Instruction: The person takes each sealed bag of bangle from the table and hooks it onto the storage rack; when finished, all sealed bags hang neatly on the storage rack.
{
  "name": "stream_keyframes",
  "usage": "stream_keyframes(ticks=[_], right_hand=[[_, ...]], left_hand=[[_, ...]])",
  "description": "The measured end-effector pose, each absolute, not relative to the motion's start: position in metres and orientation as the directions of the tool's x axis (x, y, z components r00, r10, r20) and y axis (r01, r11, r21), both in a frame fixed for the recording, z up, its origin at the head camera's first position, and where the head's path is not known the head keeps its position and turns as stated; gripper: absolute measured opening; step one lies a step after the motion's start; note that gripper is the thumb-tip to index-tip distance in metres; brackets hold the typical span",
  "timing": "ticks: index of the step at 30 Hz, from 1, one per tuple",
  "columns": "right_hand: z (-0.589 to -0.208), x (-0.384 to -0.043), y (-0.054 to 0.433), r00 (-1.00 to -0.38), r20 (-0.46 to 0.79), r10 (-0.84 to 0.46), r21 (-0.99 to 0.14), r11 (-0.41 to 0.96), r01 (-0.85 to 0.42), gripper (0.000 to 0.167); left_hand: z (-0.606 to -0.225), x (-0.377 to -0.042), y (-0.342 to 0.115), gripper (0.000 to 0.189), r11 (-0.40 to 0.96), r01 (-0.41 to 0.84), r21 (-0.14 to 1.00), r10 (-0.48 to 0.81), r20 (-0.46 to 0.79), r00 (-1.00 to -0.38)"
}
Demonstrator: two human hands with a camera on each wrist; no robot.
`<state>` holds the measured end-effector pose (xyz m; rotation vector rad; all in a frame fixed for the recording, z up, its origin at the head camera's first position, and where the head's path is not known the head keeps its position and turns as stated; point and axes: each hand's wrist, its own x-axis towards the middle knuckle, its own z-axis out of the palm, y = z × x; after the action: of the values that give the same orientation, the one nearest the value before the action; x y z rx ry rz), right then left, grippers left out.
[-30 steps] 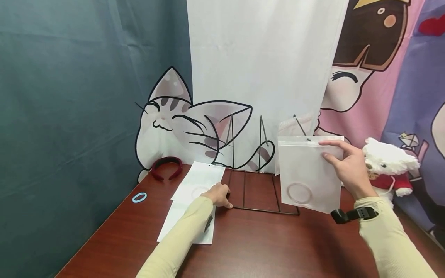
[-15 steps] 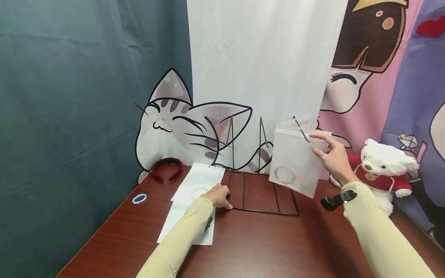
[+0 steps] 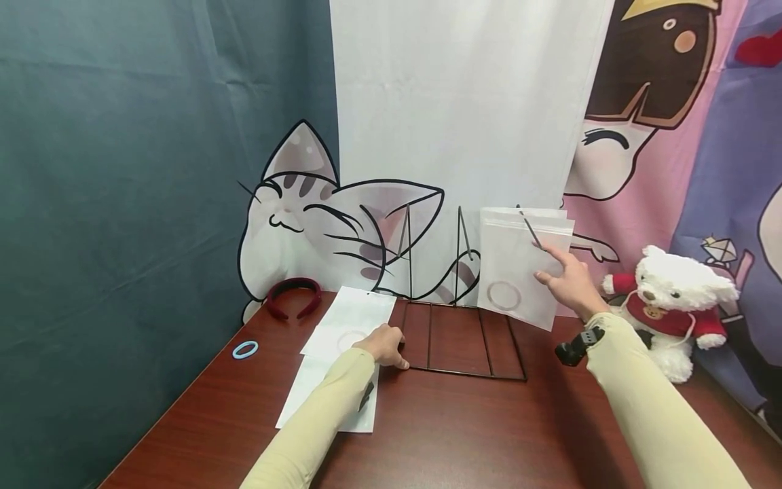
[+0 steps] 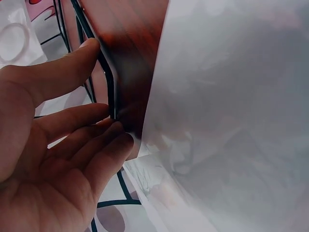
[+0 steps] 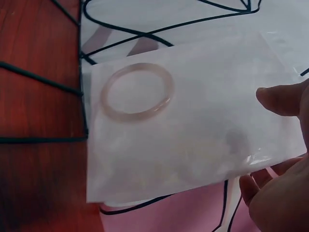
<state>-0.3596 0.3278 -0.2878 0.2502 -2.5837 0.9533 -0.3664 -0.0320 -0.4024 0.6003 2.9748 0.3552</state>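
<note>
My left hand (image 3: 383, 345) grips the front left corner of a black wire rack (image 3: 464, 372), thumb and fingers round the wire in the left wrist view. A translucent zip bag (image 3: 519, 272) hangs from the rack's right hook (image 3: 530, 229), with a pale pink bangle (image 5: 137, 92) showing in its bottom corner. Another bag hangs behind it. My right hand (image 3: 571, 282) is at the zip bag's right side, index finger extended by the hook's tip and thumb apart from it. Beside my left hand, white bags (image 3: 348, 316) lie overlapping, partly under the forearm.
A dark red headband (image 3: 293, 292) and a light blue ring (image 3: 245, 350) lie at the table's left. On the right sits a white teddy bear (image 3: 672, 299) in a red top. Patterned curtains (image 3: 464, 102) stand behind the rack.
My right hand has moved back and left along the hook, and the zip bag has slid back to the bag behind. The right fingers have loosened. The left hand stays put.
</note>
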Motion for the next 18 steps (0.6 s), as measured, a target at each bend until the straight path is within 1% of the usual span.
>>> stream_keyframes(ticks=[7, 14, 18], right_hand=[[-0.307, -0.36, 0.332, -0.929, 0.367, -0.052, -0.56, 0.785, -0.265, 0.069], [-0.338, -0.359, 0.339, -0.937, 0.345, -0.056, -0.555, 0.793, -0.252, 0.065], [-0.366, -0.355, 0.341, -0.932, 0.35, -0.088, -0.488, 0.833, -0.262, 0.06]], left_hand=[[-0.404, -0.367, -0.032, 0.057, 0.895, 0.374, 0.242, 0.394, -0.041, -0.918], [-0.403, -0.368, -0.032, 0.058, 0.897, 0.367, 0.247, 0.389, -0.047, -0.92], [-0.403, -0.368, -0.032, 0.058, 0.898, 0.368, 0.24, 0.39, -0.051, -0.919]])
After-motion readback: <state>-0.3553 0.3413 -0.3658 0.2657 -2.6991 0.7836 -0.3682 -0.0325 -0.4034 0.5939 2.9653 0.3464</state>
